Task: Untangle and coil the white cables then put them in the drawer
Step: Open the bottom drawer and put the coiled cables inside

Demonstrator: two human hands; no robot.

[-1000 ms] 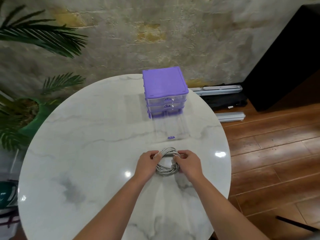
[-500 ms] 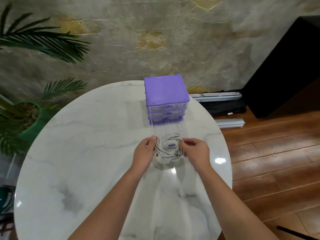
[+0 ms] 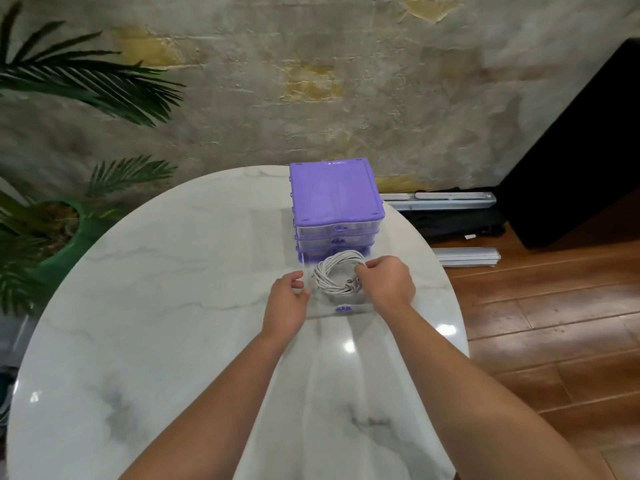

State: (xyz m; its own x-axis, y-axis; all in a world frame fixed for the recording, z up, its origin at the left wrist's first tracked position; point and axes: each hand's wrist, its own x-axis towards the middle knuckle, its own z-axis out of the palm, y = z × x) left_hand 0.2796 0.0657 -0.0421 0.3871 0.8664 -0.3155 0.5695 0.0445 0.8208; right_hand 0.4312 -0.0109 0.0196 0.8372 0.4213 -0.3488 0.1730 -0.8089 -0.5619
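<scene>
Now we are at the placing step: the coiled bundle of white cables [image 3: 337, 276] sits over the pulled-out clear plastic drawer with its small purple handle [image 3: 343, 309], the lowest drawer of the purple-topped clear drawer unit [image 3: 335, 209] on the round white marble-look table [image 3: 166, 306]. Whether the coil rests on the drawer floor or hangs just above it we cannot tell, since the drawer walls are see-through.

Our right hand [image 3: 386, 282] pinches the right side of the coil, fingers curled round the strands near what looks like the knotted or plug end. Our left hand [image 3: 287, 299] is off the cable and just beside the drawer's left wall, fingers loosely curled with the tips at the clear edge; we judge it to be steadying the drawer, though a true grip is not plain.

To do this well, we should lower the coil flat so that every loop lies inside the walls, then let go with the right hand gently, so the strands do not spring open. We would press the loops down lightly before release. The likely trouble is a loop riding over the rim and jamming when the drawer slides shut, so we should check the near edge and both sides first. Holding the drawer steady with the left hand keeps the light unit from sliding back across the smooth tabletop.
</scene>
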